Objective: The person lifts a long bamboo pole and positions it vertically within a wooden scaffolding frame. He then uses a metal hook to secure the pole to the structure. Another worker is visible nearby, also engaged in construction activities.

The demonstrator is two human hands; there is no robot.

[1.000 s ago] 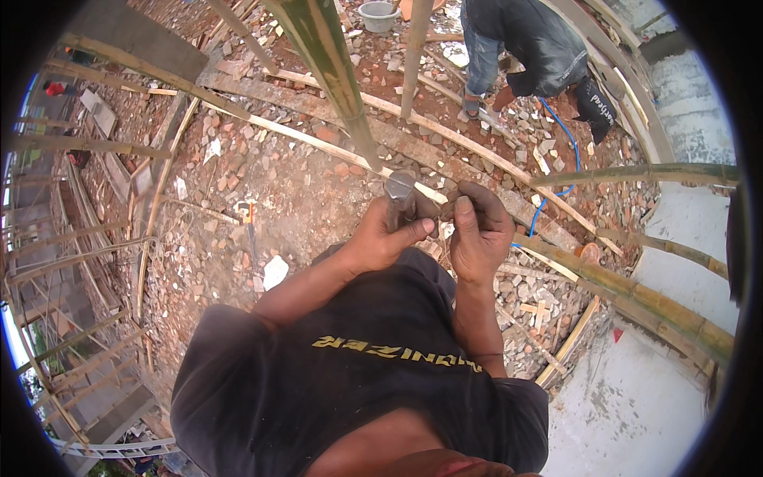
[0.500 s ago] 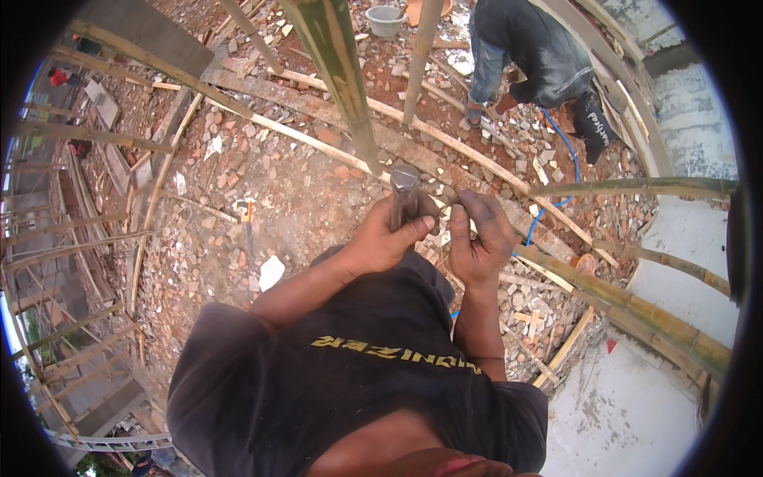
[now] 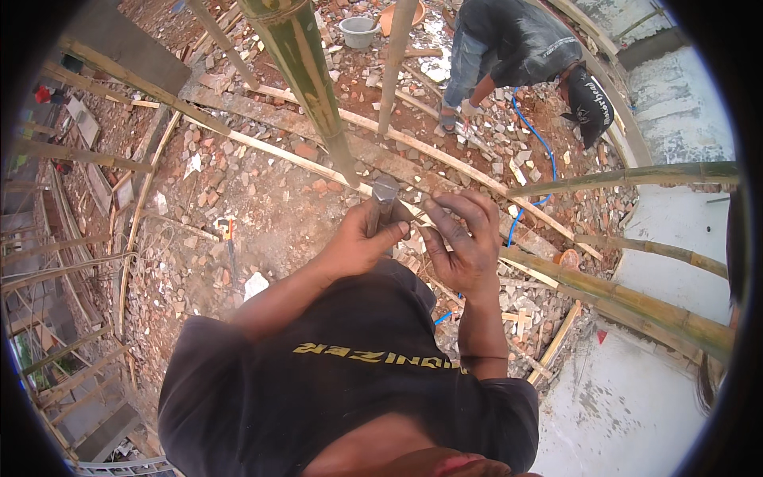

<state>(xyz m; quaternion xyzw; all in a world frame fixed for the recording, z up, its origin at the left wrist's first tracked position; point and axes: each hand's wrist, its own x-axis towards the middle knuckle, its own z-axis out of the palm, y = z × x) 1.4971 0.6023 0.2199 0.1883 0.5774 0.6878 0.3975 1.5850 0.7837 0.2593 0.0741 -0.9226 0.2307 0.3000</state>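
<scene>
My left hand (image 3: 362,242) is closed around a hammer (image 3: 385,189), its grey metal head upward above my fist. Most of the handle is hidden by the fingers and my shirt. Close beside it, my right hand (image 3: 467,242) is raised with thumb and fingertips bent toward the left hand in a pinch. Between the two hands shows a thin, nail-like piece (image 3: 419,226), too small to make out fully. Both hands are held in front of my chest, above the rubble.
A thick upright bamboo pole (image 3: 306,79) stands just beyond my hands, with a thinner pole (image 3: 396,67) beside it. Bamboo rails (image 3: 636,306) cross at right by a whitish wall (image 3: 628,413). A bent-over co-worker (image 3: 524,48), a blue hose (image 3: 534,127) and a grey basin (image 3: 359,32) are farther off.
The right hand's fingers have spread and shifted slightly around the thin piece; the hammer stays in my left hand. The view has shifted a little. The co-worker's head and arm have moved.
</scene>
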